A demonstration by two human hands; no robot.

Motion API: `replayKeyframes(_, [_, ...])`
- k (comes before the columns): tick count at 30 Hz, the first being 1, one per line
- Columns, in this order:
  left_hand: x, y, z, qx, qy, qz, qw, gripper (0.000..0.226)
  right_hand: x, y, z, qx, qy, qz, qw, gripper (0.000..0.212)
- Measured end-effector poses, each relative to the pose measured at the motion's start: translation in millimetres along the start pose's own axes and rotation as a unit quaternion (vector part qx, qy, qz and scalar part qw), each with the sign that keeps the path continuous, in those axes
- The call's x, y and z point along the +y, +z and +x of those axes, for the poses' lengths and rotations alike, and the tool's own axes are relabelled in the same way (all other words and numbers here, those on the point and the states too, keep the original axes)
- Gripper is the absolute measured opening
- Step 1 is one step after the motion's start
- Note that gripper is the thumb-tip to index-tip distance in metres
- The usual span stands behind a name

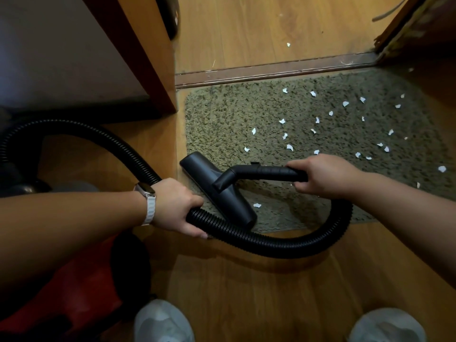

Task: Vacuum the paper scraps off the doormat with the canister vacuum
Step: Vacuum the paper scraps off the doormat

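1. Head view, surface and room: a floor of orange-brown wood-grain laminate (pixel 246 292) at a doorway. One dark brown threshold strip (pixel 271 70) crosses it, and the same flooring runs on beyond. One brown wooden door-frame post (pixel 148 58) stands at the left.
2. One olive-green shaggy rectangular doormat (pixel 222 114) lies flat on the near side of the strip, its far edge just beside it.
3. White torn paper scraps (pixel 289 147): about twenty-five on the doormat, most on its middle and right part. One lies just beside the nozzle towards the near edge. At least two further specks lie on the flooring past the strip.
4. One vacuum, in four visible parts:
   - The black plastic floor nozzle (pixel 199 170) rests on the doormat's near left part.
   - A black curved handle tube (pixel 269 172) rises from the nozzle.
   - A black ribbed hose (pixel 271 245) loops from the handle's rear end, low over the floor, and arcs away to the far left.
   - A red and black canister body (pixel 74 292) sits at lower left, largely in shadow.
5. Hands: two, well apart.
   - The right hand (pixel 325 176) is curled round the rear of the handle tube.
   - The left hand (pixel 177 206) is clasped round the ribbed hose, just left of the nozzle.
6. Other items: one watch (pixel 148 193) on a white strap on the left wrist. Two pale grey shoes (pixel 162 322) stand on the flooring at the bottom edge.
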State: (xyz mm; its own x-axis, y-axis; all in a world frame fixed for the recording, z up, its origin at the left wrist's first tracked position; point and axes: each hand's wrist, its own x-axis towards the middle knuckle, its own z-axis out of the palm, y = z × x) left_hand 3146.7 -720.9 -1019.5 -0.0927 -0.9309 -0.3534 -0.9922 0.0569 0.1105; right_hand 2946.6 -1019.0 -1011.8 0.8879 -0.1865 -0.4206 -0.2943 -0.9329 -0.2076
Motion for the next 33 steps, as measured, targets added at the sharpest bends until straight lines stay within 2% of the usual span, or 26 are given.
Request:
replayKeyframes(5, [-0.6, -1.1, -2.1, 0.003, -0.004, -0.001, 1.000, 0.086, 4.2, -1.3, 1.0, 0.004, 0.016, 0.012, 1.000, 0.024])
replayKeyframes(9, [0.8, -2.2, -3.9, -0.001, -0.015, 0.005, 1.000, 0.089, 12.8, -6.1, -1.0, -0.012, 0.056, 0.053, 0.997, 0.018])
replayKeyframes(12, [3.6, -6.2, -2.4, -0.019, -0.020, -0.001, 1.000, 0.078, 18.9, -8.6, -3.1, -0.010, 0.093, 0.071, 0.993, 0.015])
replayKeyframes(15, [4.0, -10.3, -1.6, -0.019, -0.021, 0.001, 1.000, 0.074, 24.2, -7.9, -4.6, 0.004, 0.130, 0.102, 0.986, 0.026])
replayKeyframes(18, [3.1, -10.5, -2.4, -0.020, -0.017, 0.002, 1.000, 0.074, 26.7, -6.3, -6.0, 0.024, 0.147, 0.111, 0.983, 0.027])
replayKeyframes(22, [3.3, -8.2, -3.5, -0.019, -0.006, -0.002, 1.000, 0.072, 14.8, -6.7, -6.2, 0.003, 0.107, 0.100, 0.989, 0.028])
replayKeyframes(25, [4.0, 0.1, -8.7, -0.019, 0.011, -0.006, 1.000, 0.080, 1.2, -1.6, -2.5, -0.019, 0.050, 0.055, 0.997, 0.022])
replayKeyframes(33, [20.4, 28.0, -38.8, -0.002, 0.040, -0.060, 0.997, 0.090, -26.1, 15.7, -2.0, -0.059, -0.080, -0.002, 0.995, 0.031])
